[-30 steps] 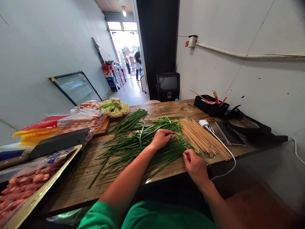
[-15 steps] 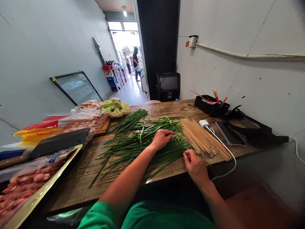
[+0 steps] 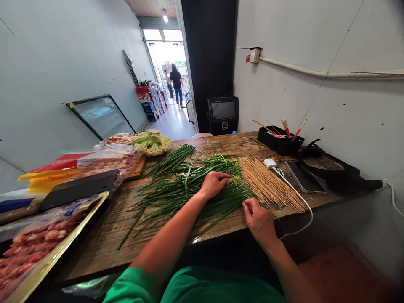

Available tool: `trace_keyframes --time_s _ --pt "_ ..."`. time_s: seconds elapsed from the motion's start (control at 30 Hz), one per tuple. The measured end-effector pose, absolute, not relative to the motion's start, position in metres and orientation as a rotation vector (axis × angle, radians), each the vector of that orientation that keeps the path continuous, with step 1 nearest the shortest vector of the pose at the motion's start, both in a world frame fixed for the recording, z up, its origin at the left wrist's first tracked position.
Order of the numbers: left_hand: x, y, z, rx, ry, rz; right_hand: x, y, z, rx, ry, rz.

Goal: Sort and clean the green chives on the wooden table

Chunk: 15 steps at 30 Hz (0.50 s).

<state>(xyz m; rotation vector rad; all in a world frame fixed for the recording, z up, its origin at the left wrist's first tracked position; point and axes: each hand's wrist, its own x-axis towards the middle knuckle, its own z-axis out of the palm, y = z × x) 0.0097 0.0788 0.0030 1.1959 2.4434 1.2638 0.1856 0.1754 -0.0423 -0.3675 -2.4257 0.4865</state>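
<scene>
Long green garlic chives (image 3: pixel 164 198) lie spread over the wooden table in front of me. My left hand (image 3: pixel 215 184) is closed in a pinch over the pile, its fingertips among the chive stems near their right ends. Closer to the table's front edge, my right hand (image 3: pixel 258 219) is also closed, thumb against forefinger, beside the right edge of the chives. Whatever sits between those right fingertips is too small to make out. Thin bamboo skewers (image 3: pixel 271 185) are fanned out just beyond my right hand. A separate bunch of chives (image 3: pixel 175 159) lies farther back.
On the left are a cauliflower (image 3: pixel 153 142), bagged meat (image 3: pixel 107 162), a cleaver (image 3: pixel 78 189) and a gold-edged meat tray (image 3: pixel 75 229). To the right lie a charger (image 3: pixel 269 163) with its cable, a phone (image 3: pixel 305 176) and a black bag (image 3: pixel 280 141). People stand in the far doorway.
Both my hands and the things on the table look the same as before. In the doorway, the person in black has shifted slightly left and turned.
</scene>
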Motion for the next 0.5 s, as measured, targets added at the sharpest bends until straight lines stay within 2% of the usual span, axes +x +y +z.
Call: trace_keyframes --time_s 0.33,0.5 --pt "0.0087 0.0788 -0.003 1.232 2.438 1.241 0.1859 0.1744 -0.0399 -0.359 -2.431 0.477" --pt "0.0139 0.0761 0.0007 1.407 2.283 1.117 0.1855 0.174 -0.0397 -0.369 -2.424 0.475"
